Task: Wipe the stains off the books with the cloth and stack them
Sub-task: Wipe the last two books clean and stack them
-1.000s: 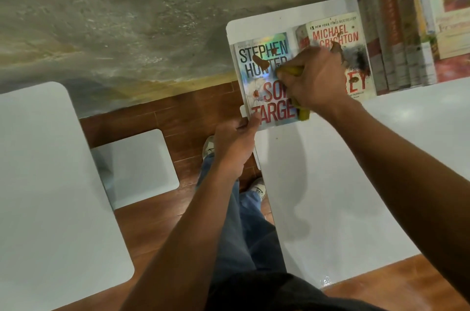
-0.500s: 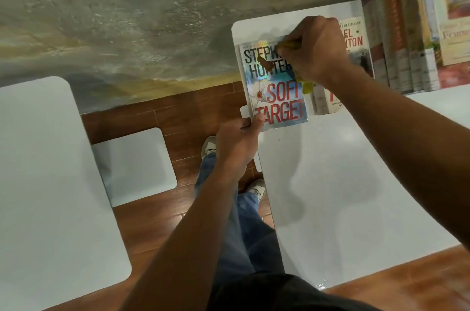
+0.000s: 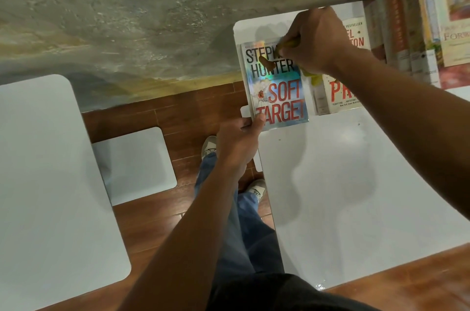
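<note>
On the white table (image 3: pixel 356 183), the left hand (image 3: pixel 239 143) pinches the book (image 3: pixel 277 87); the right hand (image 3: pixel 315 41) grips a half-hidden cloth (image 3: pixel 314 79).

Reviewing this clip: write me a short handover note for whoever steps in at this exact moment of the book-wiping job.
Left hand: pinches the near left corner of the Soft Target book, steadying it on the white table.
Right hand: grips the yellow cloth at the book's far right corner.
Done: nothing clearly finished; a brown stain is on the cover by the author's name.
Left: wipe off that stain, clean the second paperback lying to the right, then stack. More books stand at the far right.
</note>
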{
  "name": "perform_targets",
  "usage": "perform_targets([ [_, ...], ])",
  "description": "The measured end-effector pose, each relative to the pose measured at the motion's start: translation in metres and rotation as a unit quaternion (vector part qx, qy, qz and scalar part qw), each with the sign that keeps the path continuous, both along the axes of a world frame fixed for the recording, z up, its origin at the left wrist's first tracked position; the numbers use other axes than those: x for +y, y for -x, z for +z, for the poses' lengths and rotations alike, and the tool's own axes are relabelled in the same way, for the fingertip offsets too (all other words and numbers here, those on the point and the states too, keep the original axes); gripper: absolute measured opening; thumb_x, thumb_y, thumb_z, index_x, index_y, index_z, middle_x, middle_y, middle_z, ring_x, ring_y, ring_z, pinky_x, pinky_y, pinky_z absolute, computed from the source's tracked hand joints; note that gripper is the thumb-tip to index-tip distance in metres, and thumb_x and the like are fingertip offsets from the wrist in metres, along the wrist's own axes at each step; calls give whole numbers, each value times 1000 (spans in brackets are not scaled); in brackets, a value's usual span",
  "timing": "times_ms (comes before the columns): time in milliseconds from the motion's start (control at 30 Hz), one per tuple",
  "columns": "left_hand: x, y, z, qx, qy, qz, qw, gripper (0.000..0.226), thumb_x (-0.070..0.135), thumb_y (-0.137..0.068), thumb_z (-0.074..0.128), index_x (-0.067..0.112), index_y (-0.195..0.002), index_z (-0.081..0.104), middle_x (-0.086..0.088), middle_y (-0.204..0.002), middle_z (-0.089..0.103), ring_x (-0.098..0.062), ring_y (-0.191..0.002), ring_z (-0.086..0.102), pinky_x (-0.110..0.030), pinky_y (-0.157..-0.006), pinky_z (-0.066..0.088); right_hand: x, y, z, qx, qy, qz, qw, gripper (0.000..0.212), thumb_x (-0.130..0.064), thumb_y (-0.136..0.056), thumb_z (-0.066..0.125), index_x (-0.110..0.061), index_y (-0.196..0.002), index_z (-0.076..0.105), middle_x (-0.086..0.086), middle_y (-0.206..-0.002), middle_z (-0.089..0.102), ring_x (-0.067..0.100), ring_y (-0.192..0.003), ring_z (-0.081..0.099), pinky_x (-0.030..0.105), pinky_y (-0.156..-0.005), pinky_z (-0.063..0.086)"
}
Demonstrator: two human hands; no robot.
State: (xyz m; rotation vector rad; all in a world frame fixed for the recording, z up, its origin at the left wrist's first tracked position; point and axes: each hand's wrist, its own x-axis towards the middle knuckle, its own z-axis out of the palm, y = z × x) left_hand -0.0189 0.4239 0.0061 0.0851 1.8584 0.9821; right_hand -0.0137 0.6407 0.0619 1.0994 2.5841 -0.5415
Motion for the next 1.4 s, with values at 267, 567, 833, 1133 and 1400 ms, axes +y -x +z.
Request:
perform_targets([
  [267,-1,0,0,7,-3,-5,1000,39,47,-92,64,19,-119,70,17,-97,65,-5,-79,67,-24,-79,58,-4,3,-6,-41,-41,42,997,30,-37,-92,69,-15,-111,73,3,-106,73,16,-77,61,21,-52,40],
  [567,-1,0,-1,-9,1,-3,1000,39,48,-92,65,21,-120,70,16,-100,67,-4,-79,66,-22,-78,56,-8,-2,-10,-37,1,23,999,29,-40,-92,68,-17,-109,75,-1,-106,72,11,-67,58,18,-57,43],
  [833,0,2,0,-15,7,4,1000,39,48,-92,64,21,-119,71,12,-108,71,-4,-77,64,-16,-69,49,-8,-1,-7,-19,13,6,1000,30,-41,-91,68,-20,-112,76,-3,-109,73,13,-78,62,16,-59,41],
  [1133,1,1,-1,-8,16,-3,1000,39,51,-91,63,22,-115,72,13,-105,71,-7,-78,66,-18,-71,51,-16,2,-4,-32,20,17,999,33,-41,-90,70,-20,-114,74,0,-111,73,13,-74,63,17,-56,41],
  [1400,0,1,-2,-11,10,-6,1000,38,50,-92,64,22,-116,72,11,-109,72,-4,-77,65,-17,-69,49,-20,2,-3,-47,26,33,998,32,-39,-91,70,-19,-116,73,1,-112,73,16,-76,67,20,-59,49],
])
